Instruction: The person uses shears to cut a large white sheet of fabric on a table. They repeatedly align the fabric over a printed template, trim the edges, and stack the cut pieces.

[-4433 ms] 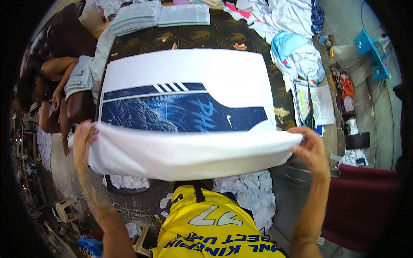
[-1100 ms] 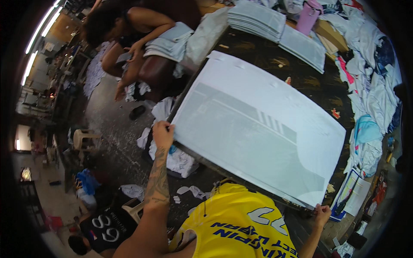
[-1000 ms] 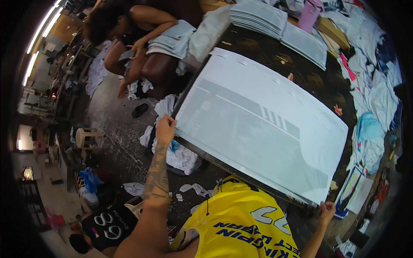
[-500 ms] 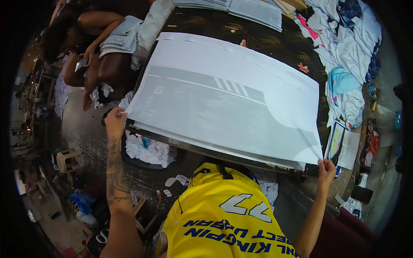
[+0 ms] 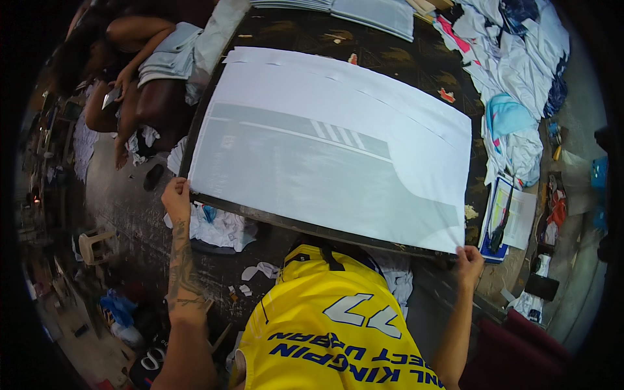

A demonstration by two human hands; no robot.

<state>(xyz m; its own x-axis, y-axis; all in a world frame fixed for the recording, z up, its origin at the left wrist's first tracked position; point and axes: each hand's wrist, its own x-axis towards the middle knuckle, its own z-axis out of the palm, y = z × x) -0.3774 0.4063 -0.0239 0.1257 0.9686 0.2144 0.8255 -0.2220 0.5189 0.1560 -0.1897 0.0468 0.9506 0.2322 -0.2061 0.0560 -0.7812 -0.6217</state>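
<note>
The white sheet (image 5: 312, 162) that sagged in a raised fold between both sets of fingers now lies flat on the bench (image 5: 390, 62). Beyond the fingers, the dark blue print has given way to a pale grey pattern (image 5: 292, 159). The left fingers (image 5: 184, 186) and right fingers (image 5: 463, 253) are now lower, at the sheet's near corners. The second pale edge seen moments ago between them no longer shows.

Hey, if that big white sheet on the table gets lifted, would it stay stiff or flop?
Probably floppy: the sheet creases toward the corner held by the right hand. It's likely light for its size, since its edges look thin. It seems unlikely to roll or tip, lying flat on the dark table.
</note>
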